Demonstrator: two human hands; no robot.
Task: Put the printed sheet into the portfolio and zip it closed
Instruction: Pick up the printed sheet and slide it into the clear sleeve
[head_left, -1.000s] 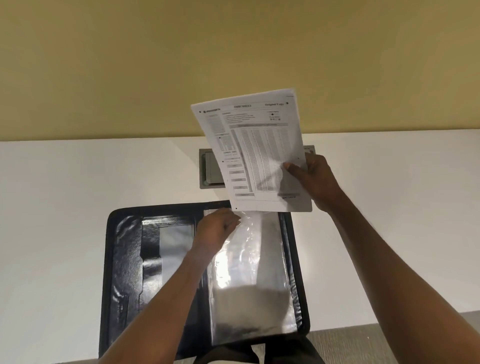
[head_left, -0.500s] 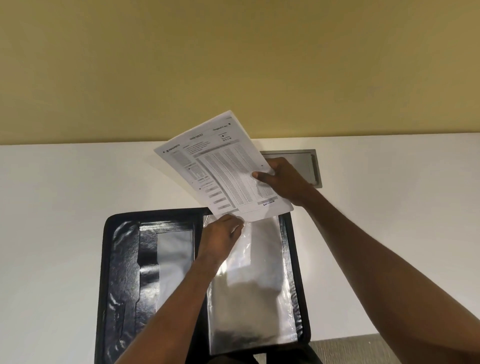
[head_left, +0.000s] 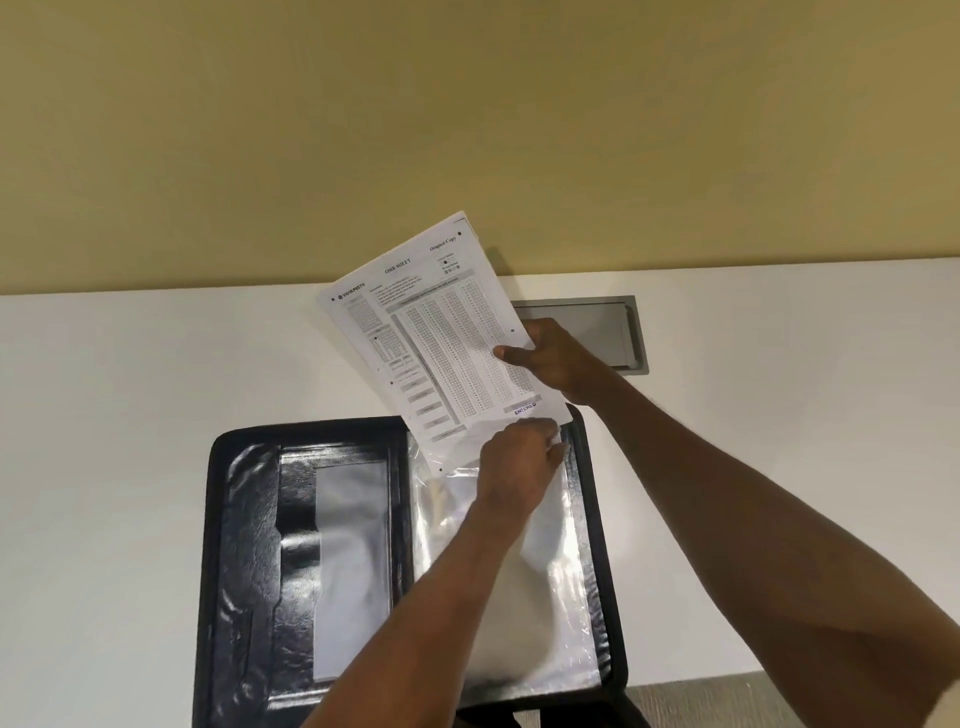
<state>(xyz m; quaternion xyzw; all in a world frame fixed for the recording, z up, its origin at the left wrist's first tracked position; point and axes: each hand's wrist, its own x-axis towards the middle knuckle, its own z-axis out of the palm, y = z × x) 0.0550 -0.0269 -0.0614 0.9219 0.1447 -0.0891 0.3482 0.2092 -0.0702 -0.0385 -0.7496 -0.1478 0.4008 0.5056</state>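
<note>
A yellow wall (head_left: 467, 130) fills the upper half of the view, above a white table (head_left: 104, 415). A black zip portfolio (head_left: 244, 545) lies open flat on the table near its front edge, with glossy black pockets on its left half and a clear plastic sleeve (head_left: 566, 597) on its right half. A grey rectangular cover plate (head_left: 613, 332) is set into the table beyond the portfolio, on the right. The printed sheet (head_left: 441, 353), headed "OMR SHEET" and stamped "ENTERED" near its bottom, is held tilted in the air, its lower edge meeting the top of the sleeve. The right hand (head_left: 550, 358) pinches the sheet's right edge, thumb on the printed face. The left hand (head_left: 514, 467) is closed at the sleeve's top opening, just under the sheet's lower right corner; whether it grips the plastic, the paper or both is unclear.
</note>
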